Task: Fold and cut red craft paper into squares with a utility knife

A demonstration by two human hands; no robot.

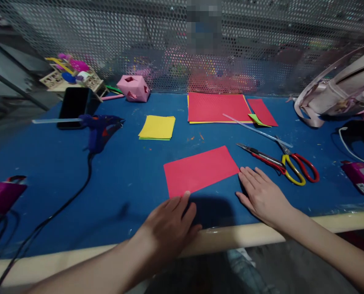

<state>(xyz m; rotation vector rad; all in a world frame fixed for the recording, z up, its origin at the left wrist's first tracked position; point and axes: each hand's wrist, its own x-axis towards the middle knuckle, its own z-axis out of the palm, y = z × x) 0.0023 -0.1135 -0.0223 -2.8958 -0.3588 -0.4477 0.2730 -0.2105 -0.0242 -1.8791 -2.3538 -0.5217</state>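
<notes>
A red rectangular sheet of paper [202,170] lies flat on the blue tabletop in front of me, turned a little. My left hand [172,220] is at its lower left edge, a fingertip touching the paper and the fingers apart. Near the right corner of the sheet rests my right hand [260,194], palm down with fingers stretched out, its fingertips at the corner. Just beyond it lie scissors with red and yellow handles [295,167] and a tool with a thin pointed tip [261,157].
Yellow square papers [157,127] and red sheets [218,107] lie farther back. A blue glue gun [97,130] with a trailing cord and a phone [74,106] are left. A pink paper shape [134,87] stands behind; a bag [344,90] sits at back right.
</notes>
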